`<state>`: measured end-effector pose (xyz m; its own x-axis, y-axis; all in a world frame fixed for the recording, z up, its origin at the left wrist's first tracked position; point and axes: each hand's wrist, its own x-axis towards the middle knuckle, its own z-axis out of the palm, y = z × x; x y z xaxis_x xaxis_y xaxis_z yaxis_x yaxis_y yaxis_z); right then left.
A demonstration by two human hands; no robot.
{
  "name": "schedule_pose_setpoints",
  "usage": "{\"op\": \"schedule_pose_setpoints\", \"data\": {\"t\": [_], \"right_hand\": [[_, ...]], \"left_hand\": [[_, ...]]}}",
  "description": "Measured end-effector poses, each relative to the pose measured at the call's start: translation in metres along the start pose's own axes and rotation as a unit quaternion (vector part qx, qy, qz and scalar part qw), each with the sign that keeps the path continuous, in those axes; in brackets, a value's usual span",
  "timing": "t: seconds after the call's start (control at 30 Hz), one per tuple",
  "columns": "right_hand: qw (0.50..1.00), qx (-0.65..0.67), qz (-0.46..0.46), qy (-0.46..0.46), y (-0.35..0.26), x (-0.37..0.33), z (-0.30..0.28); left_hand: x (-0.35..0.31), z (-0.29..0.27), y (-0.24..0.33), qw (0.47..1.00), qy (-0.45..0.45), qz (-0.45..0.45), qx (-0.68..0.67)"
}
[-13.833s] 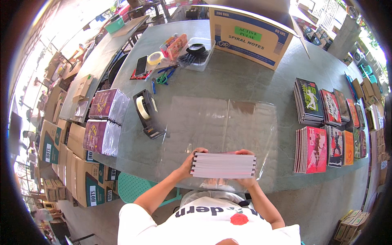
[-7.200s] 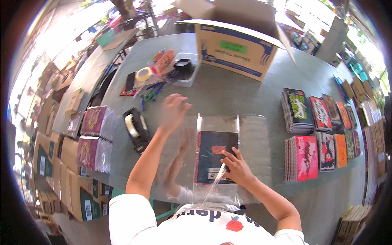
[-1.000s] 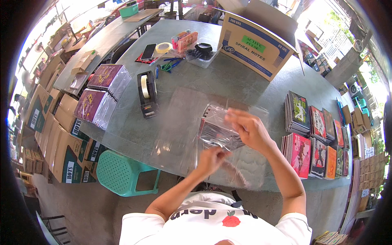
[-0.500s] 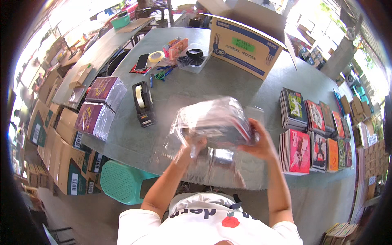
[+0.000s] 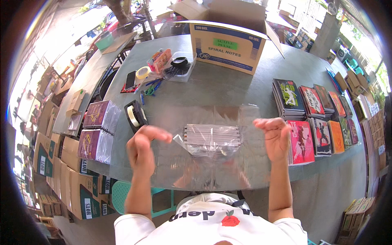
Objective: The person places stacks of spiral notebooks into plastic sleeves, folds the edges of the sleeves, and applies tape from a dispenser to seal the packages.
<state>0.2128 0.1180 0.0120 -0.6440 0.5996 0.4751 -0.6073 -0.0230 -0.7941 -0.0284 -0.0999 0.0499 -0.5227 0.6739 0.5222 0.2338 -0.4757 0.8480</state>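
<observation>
In front of me on the table lies a stack of notebooks (image 5: 211, 134) in clear plastic wrap, its layered edges facing up toward me. Under and around it, clear plastic film (image 5: 241, 163) covers the near part of the table. My left hand (image 5: 143, 149) is raised to the left of the stack, fingers pointing right, apart from it and near a black tape dispenser (image 5: 136, 115). On the other side, my right hand (image 5: 275, 136) is lifted with loosely bent fingers, between the stack and the rows of notebooks. Neither hand holds anything that I can see.
Several piles of notebooks (image 5: 300, 136) stand at the right. Plastic-wrapped notebooks (image 5: 94, 145) sit at the left edge. Farther back are scissors (image 5: 152, 87), a phone (image 5: 130, 80), yellow tape (image 5: 143, 72), a clear tub (image 5: 185, 75) and an open carton (image 5: 228, 49). A green stool (image 5: 163, 200) stands below.
The plastic-wrapped stack was in both my hands above the table; now it lies on the film, let go. My hands have moved apart to either side.
</observation>
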Motion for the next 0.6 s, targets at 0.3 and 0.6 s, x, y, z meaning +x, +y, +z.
{"op": "schedule_pose_setpoints", "data": {"t": [0.3,0.6], "right_hand": [[0.933,-0.133,0.247,0.224,0.114,-0.040,0.014],[0.919,-0.392,-0.020,0.031,0.023,-0.015,0.028]], "left_hand": [[-0.026,0.036,-0.098,0.972,0.012,-0.234,0.001],[0.031,0.043,-0.017,0.987,-0.021,0.011,0.160]]}}
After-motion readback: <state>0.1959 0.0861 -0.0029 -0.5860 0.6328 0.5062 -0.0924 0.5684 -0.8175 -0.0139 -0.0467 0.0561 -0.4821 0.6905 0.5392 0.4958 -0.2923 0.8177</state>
